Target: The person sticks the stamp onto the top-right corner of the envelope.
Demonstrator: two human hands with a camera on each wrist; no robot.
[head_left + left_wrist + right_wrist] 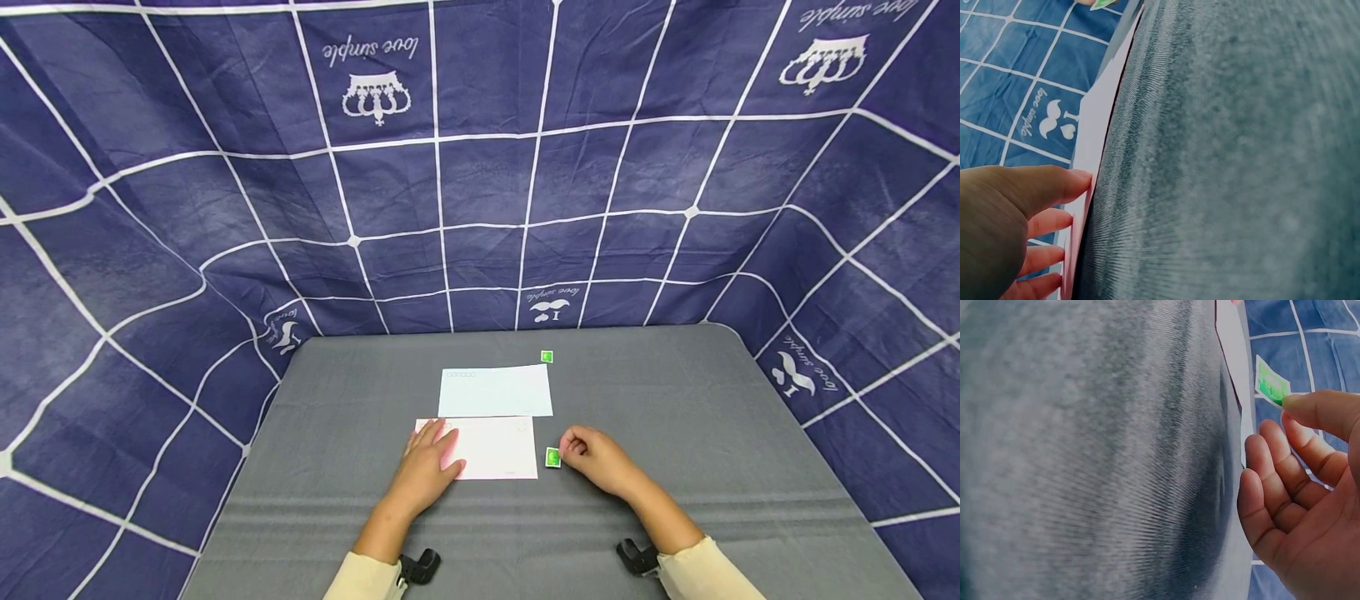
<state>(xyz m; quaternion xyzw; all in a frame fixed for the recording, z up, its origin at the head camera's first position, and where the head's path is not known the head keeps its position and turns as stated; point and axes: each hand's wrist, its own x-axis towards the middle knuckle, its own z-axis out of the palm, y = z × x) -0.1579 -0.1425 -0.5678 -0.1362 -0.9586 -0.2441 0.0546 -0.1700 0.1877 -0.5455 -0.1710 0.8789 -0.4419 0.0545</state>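
Note:
A white envelope with a pinkish tint (495, 450) lies flat on the grey table. My left hand (426, 468) rests on its left end, fingers spread, the thumb near the lower edge. To the right of the envelope, my right hand (597, 458) pinches a small green stamp with a white border (1272, 381) by one corner, between thumb and index finger. In the right wrist view the stamp is raised off the cloth, and the other fingers are loosely bent.
A second white envelope (495, 392) lies just beyond the first, their long edges close together. Past its far right corner is another green stamp (547, 357). Grey cloth (637, 375) covers the table, and blue checked curtains (487, 183) stand at the back and both sides.

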